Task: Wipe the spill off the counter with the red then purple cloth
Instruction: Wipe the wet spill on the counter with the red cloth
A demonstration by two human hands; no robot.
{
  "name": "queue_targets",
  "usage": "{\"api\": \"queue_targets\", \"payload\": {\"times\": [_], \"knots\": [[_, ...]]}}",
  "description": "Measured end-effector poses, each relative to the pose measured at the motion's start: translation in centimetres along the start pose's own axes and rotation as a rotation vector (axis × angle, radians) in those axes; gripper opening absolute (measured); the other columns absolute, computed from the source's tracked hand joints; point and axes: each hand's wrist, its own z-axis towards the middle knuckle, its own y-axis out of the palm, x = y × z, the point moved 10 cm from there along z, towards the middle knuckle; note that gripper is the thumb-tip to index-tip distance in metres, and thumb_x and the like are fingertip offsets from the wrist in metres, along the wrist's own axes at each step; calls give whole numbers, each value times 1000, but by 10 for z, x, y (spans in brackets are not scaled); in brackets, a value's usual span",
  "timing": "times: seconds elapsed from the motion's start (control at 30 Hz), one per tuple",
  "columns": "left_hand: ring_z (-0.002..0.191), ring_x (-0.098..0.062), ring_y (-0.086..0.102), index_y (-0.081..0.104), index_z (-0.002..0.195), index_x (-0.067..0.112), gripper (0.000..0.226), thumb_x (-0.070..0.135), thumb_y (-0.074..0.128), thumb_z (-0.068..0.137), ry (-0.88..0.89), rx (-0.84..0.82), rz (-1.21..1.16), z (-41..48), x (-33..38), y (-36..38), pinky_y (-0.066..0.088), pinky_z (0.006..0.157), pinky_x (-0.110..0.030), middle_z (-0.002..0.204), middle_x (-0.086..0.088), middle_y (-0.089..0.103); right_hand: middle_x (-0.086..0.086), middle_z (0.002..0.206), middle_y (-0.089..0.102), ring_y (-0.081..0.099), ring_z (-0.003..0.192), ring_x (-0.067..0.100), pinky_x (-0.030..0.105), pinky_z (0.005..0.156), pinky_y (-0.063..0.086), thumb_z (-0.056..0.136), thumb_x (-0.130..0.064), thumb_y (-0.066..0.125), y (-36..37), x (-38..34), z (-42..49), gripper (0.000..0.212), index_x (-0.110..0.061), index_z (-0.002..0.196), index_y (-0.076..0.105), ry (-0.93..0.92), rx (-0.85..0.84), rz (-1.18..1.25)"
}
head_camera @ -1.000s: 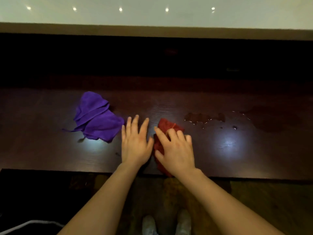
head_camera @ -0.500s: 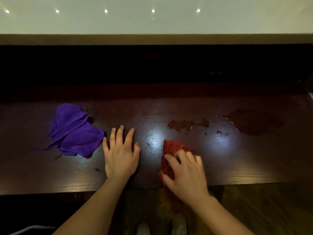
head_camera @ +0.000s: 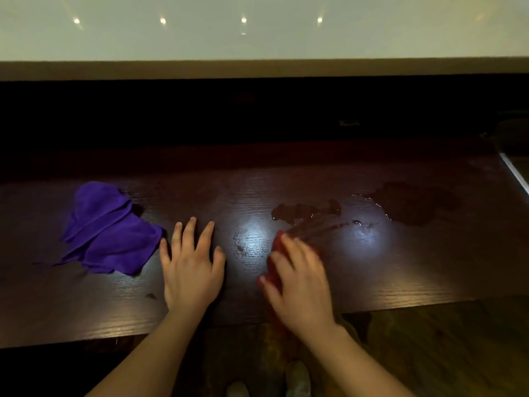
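Observation:
My right hand (head_camera: 300, 282) presses down on the red cloth (head_camera: 276, 245), which is mostly hidden under it near the counter's front edge. The hand is blurred with motion. Just beyond it a dark puddle of the spill (head_camera: 303, 212) lies on the dark wooden counter (head_camera: 372, 270), with wet streaks running from it toward the cloth. A second, larger wet patch (head_camera: 412, 203) sits further right. My left hand (head_camera: 191, 267) rests flat on the counter with fingers spread, holding nothing. The crumpled purple cloth (head_camera: 108, 233) lies just left of that hand.
The counter's front edge (head_camera: 71, 343) runs close to my body, with floor and my shoes (head_camera: 297, 379) below it. A dark raised ledge (head_camera: 257, 116) backs the counter. A pale strip (head_camera: 513, 174) marks the counter's right end.
My right hand has slid the red cloth to the right and forward toward the nearer puddle, smearing wet streaks. My left hand and the purple cloth have stayed in place.

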Motion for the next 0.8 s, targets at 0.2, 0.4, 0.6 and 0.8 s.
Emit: {"api": "queue_targets", "payload": {"times": [0.2, 0.4, 0.6, 0.8], "knots": [[147, -27, 23, 47, 144, 22, 57, 42, 35, 91, -14, 35, -57, 0, -2, -3, 12, 119, -54, 154, -10, 41, 3, 145, 51, 46, 132, 29, 46, 110, 38, 86, -39, 65, -21, 66, 23, 40, -19, 120, 64, 131, 1, -13], [148, -27, 21, 47, 144, 22, 58, 43, 35, 91, -22, 20, -45, 1, -3, -2, 10, 119, -53, 155, -11, 38, -1, 148, 46, 40, 136, 25, 44, 114, 33, 85, -44, 58, 7, -13, 26, 41, -25, 121, 59, -84, -53, 6], [147, -30, 23, 47, 143, 19, 59, 43, 35, 91, 10, 22, 10, 1, -3, 4, 11, 117, -57, 154, -14, 38, 3, 141, 55, 50, 129, 28, 43, 111, 39, 80, -39, 62, -8, 40, 42, 43, -20, 118, 67, -130, -98, 104], [148, -32, 20, 43, 144, 19, 61, 47, 35, 91, 13, -3, 63, 2, -2, 9, 11, 117, -59, 154, -15, 36, 12, 135, 57, 51, 123, 35, 48, 103, 43, 79, -27, 75, -37, 125, 92, 41, -12, 116, 67, 187, 94, 71]]}}
